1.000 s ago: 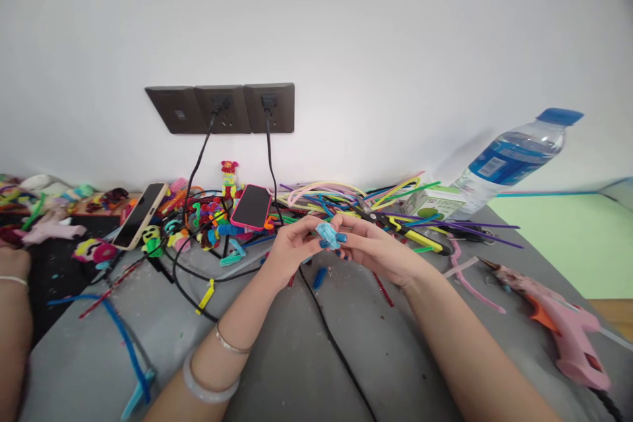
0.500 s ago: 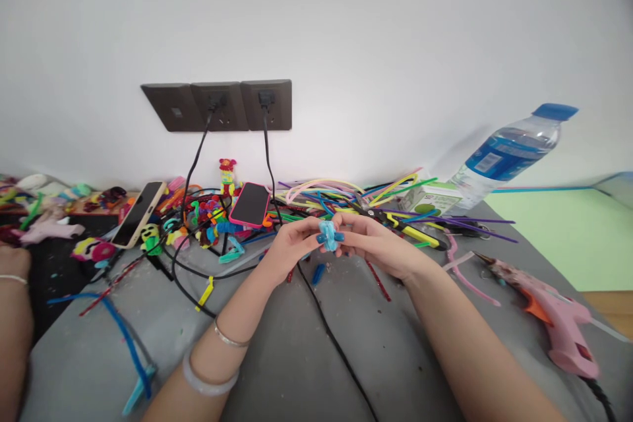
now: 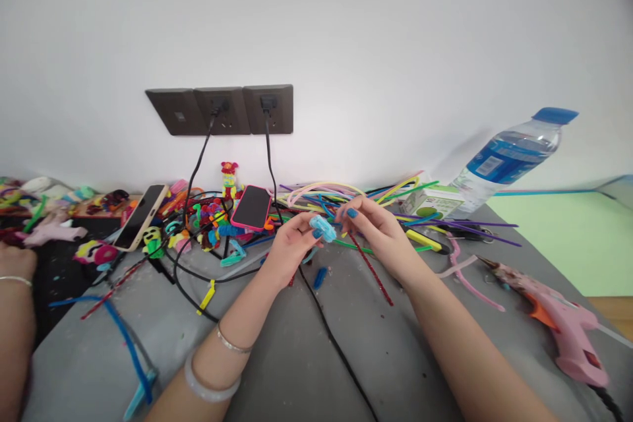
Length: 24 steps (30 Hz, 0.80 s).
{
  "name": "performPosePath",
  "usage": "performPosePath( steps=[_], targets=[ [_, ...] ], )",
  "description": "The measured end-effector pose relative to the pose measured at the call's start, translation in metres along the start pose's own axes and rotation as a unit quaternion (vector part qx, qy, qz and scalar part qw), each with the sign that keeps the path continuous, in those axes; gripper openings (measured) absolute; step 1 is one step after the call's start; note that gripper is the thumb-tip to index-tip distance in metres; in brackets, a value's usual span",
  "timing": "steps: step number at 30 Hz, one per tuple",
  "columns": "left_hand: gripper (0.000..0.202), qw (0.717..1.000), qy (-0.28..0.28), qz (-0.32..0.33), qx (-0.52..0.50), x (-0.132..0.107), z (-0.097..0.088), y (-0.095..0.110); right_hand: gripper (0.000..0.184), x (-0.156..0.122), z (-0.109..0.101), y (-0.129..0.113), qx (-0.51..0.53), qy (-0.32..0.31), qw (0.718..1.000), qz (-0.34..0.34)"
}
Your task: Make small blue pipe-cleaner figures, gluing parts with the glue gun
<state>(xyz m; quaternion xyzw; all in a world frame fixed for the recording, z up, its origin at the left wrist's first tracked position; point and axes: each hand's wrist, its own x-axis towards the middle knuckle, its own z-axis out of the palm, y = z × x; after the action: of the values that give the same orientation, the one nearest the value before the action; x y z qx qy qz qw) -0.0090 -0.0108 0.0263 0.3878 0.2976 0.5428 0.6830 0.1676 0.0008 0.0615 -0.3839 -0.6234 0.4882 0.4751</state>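
Observation:
Between thumb and fingertips, my left hand grips a small light blue piece of bent pipe cleaner. Just to its right, my right hand is raised with fingers loosely bent and nothing visible in them; a gap separates it from the blue piece. Beneath the hands, a short dark blue piece of pipe cleaner lies on the grey table. A red glittery pipe cleaner lies below my right hand.
Behind my hands lie many coloured pipe cleaners, a pink-cased phone and a small box. A pink glue gun and water bottle are right. A black cable crosses the table. Another person's arm is far left.
My right hand has let go of the light blue piece and moved slightly up and right. The piece stays in my left hand, now tilted differently.

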Motion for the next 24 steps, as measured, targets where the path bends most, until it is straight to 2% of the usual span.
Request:
performPosePath(
  steps=[6, 14, 24],
  targets=[
    [0.035, 1.0, 0.024, 0.015, -0.012, 0.0003, -0.0005, 0.0, 0.023, -0.0039, 0.0107, -0.0048, 0.026, -0.019, 0.999, -0.036],
    [0.035, 0.999, 0.022, 0.022, -0.007, 0.0009, -0.0038, -0.001, 0.01, -0.0047, 0.0098, -0.0037, 0.017, -0.046, 0.996, -0.078],
    [0.034, 0.999, 0.039, 0.024, -0.029, 0.0011, -0.0011, -0.0001, 0.015, -0.0043, 0.0111, -0.0035, 0.0, -0.042, 0.996, -0.082]
  ],
)
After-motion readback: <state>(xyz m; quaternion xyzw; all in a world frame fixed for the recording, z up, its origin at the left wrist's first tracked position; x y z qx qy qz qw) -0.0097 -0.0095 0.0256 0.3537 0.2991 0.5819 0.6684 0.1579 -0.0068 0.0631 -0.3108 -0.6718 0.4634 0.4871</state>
